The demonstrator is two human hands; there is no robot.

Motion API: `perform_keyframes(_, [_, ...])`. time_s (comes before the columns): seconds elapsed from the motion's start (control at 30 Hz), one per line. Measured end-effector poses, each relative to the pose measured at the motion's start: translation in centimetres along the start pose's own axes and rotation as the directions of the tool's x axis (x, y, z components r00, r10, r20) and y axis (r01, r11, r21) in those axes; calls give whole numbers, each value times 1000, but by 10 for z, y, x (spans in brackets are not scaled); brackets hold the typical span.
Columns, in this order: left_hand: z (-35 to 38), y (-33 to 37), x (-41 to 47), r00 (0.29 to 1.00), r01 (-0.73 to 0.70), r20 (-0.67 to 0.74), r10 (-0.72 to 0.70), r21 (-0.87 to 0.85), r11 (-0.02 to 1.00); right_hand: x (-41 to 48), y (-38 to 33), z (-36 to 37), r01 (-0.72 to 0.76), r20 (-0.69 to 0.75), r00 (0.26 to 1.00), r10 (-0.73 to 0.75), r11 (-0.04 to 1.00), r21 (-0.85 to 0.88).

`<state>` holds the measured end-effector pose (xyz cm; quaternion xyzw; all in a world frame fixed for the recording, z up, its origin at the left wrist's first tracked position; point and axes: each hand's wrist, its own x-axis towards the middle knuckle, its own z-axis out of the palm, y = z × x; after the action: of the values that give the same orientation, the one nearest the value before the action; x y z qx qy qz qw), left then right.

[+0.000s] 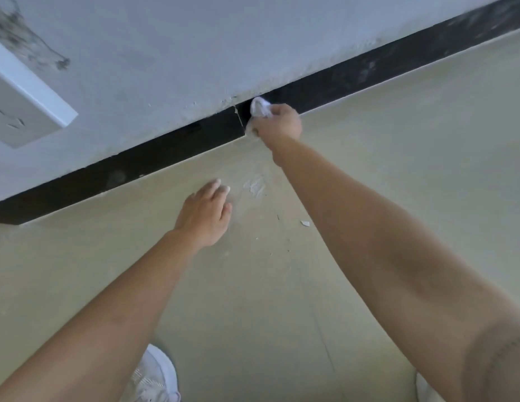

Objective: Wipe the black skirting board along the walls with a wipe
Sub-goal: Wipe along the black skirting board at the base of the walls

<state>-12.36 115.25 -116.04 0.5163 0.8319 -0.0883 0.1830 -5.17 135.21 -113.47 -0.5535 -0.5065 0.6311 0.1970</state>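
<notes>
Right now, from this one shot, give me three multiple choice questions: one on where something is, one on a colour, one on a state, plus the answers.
1. Where is the wipe?
A. hanging from a hook
B. pressed on the skirting board beside its joint
C. inside a bucket

2. What colour is the floor?
A. pale beige
B. dark red
C. blue

3. How is the left hand?
A. gripping a brush
B. closed in a fist
C. open, holding nothing

Answers:
1 B: the right hand holds the wipe against the black board, just right of the seam.
2 A: the floor below the board is plainly beige.
3 C: its fingers are straight and nothing is in them.
</notes>
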Motion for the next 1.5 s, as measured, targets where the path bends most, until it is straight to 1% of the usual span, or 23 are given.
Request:
perform_keyframes(0.07, [-2,0,1,1000,-7,4,7,24,1000,-6,6,8,26,194,981,-17,999,-45])
perform_keyframes(0.1, [-4,0,2,1000,-5,-5,5,39,999,-2,5,3,49,183,982,-43,998,-32])
perform_keyframes(0.17, [-8,3,7,1000,5,-22,-4,47,999,14,-5,-27,65,12,998,-65,998,17])
perform_keyframes(0.23, [-11,9,15,1000,11,-28,-10,17,1000,33,-17,-73,65,-235,971,-43,994,87])
perform_keyframes(0.33, [-20,25,30,999,-7,-36,6,-42,999,60,-32,-142,155,-561,827,-24,970,187])
perform_keyframes(0.4, [-26,40,41,997,-66,-47,64,-45,997,72,-35,-164,192,-645,764,-23,962,193])
perform_keyframes(0.47, [-32,55,51,988,-149,-56,147,-36,988,77,-35,-159,181,-635,771,-41,971,157])
perform_keyframes(0.5, [-34,62,56,982,-183,-57,181,-29,983,76,-33,-146,165,-589,806,-66,979,117])
perform_keyframes(0.63, [-35,84,68,975,-221,-39,221,-2,975,46,-8,-81,134,-200,969,-145,989,-70])
perform_keyframes(0.7, [-29,91,67,976,-216,-29,217,18,976,34,6,-73,120,-1,993,-120,990,-79])
perform_keyframes(0.73, [-26,92,67,976,-214,-29,214,21,977,38,9,-80,124,15,992,-123,990,-70])
perform_keyframes(0.77, [-22,94,66,978,-208,-27,208,9,978,44,8,-92,127,-32,991,-128,991,-53])
perform_keyframes(0.83, [-17,94,66,982,-190,-18,189,-34,981,68,-2,-131,127,-295,949,-115,992,24])
perform_keyframes(0.93, [-16,93,68,981,-195,-4,195,-27,980,91,-23,-199,192,-637,765,-94,978,87])
perform_keyframes(1.0, [-16,90,70,977,-212,4,212,-12,977,95,-29,-218,205,-705,698,-127,978,27])
perform_keyframes(1.03, [-16,88,70,977,-215,4,215,-14,977,98,-29,-217,198,-684,714,-148,980,-6])
perform_keyframes(1.13, [-16,89,70,976,-219,-6,218,-28,975,92,-22,-166,94,-486,861,-151,986,-138])
perform_keyframes(1.2, [-16,88,70,974,-224,-31,222,-53,973,76,-3,-117,95,-251,958,-141,978,-186])
perform_keyframes(1.27, [-18,82,69,974,-215,-88,207,-88,973,49,10,-83,147,24,989,-146,949,-280])
perform_keyframes(1.33, [-21,68,65,978,-163,-151,146,-104,981,40,15,-74,204,129,977,-172,930,-304])
perform_keyframes(1.37, [-21,58,62,979,-124,-176,103,-110,986,42,12,-79,178,78,984,-163,949,-260])
perform_keyframes(1.43, [-20,39,55,979,-36,-204,12,-114,993,58,8,-99,117,-161,978,-133,987,-107])
perform_keyframes(1.5, [-17,19,49,974,57,-211,-82,-122,991,71,3,-125,112,-439,894,-91,993,24])
